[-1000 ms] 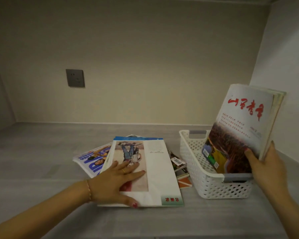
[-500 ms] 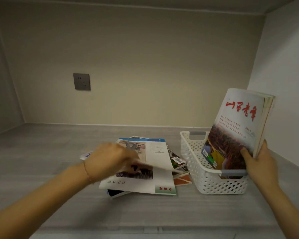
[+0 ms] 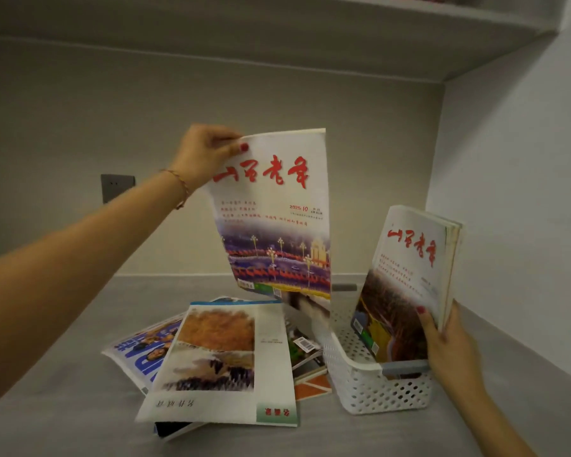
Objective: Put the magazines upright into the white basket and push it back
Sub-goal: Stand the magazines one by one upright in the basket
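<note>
I have my left hand (image 3: 205, 153) pinching one magazine (image 3: 274, 219) by its top corner, hanging in the air above the desk, its lower edge just over the near-left rim of the basket (image 3: 370, 380); my right hand (image 3: 449, 347) grips the stack (image 3: 412, 278) already standing in the basket, thumb on the front cover, fingers behind, holding it tilted toward the right wall. The basket sits toward the right side of the desk, near the front; the pile (image 3: 218, 361) of loose magazines lies flat just to its left, fanned out (four or five at a guess, the lower ones mostly hidden).

As I read it, the step in hand is carrying this magazine over to join the stack; loading is partly done, and the push back has not begun. Next I need to swing the magazine right, line its bottom edge with the gap in front of the stack, and lower it in upright; a single corner pinch lets it flop, so I would go slowly; the right hand should keep the stack leaning back to hold the slot open.
</note>
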